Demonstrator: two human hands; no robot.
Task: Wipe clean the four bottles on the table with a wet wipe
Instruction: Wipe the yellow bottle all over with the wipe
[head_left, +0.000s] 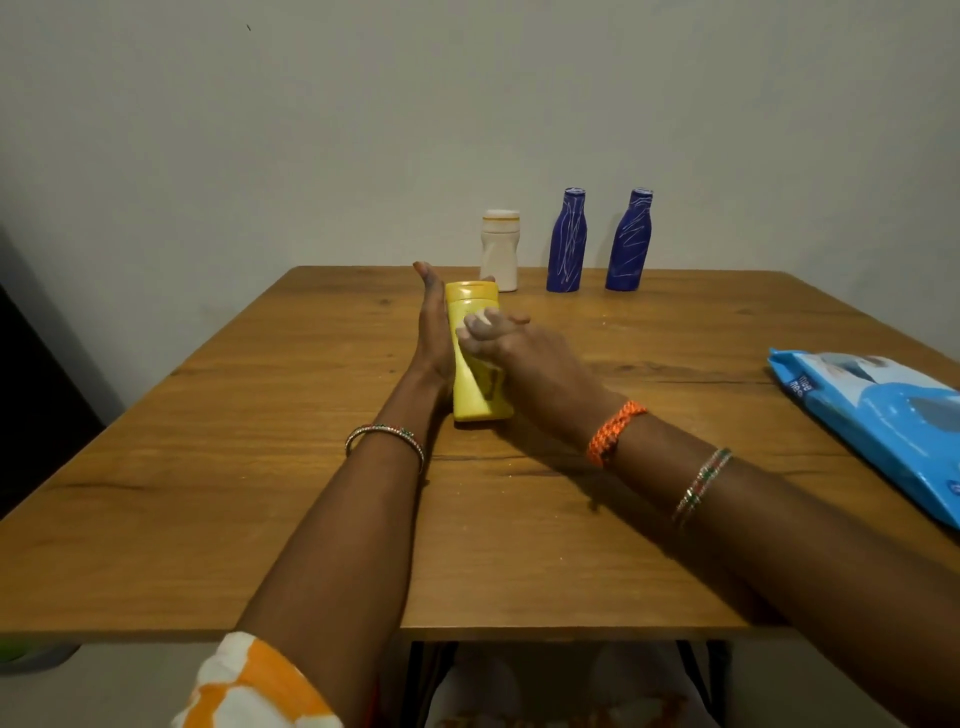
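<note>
A yellow plastic bottle (475, 358) stands near the middle of the wooden tabletop (260, 467), long axis upright, cap end up and leaning toward the far edge. The left hand (434, 332) rests flat against its left side, fingers straight. The right hand (514, 348) presses a small white wet wipe (480, 325) against its front, fingers curled over the wipe.

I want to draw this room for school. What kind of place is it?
Probably a room in a home. There is a wooden table pushed against a plain wall, with household bottles and a blue wet wipe pack on it.
</note>
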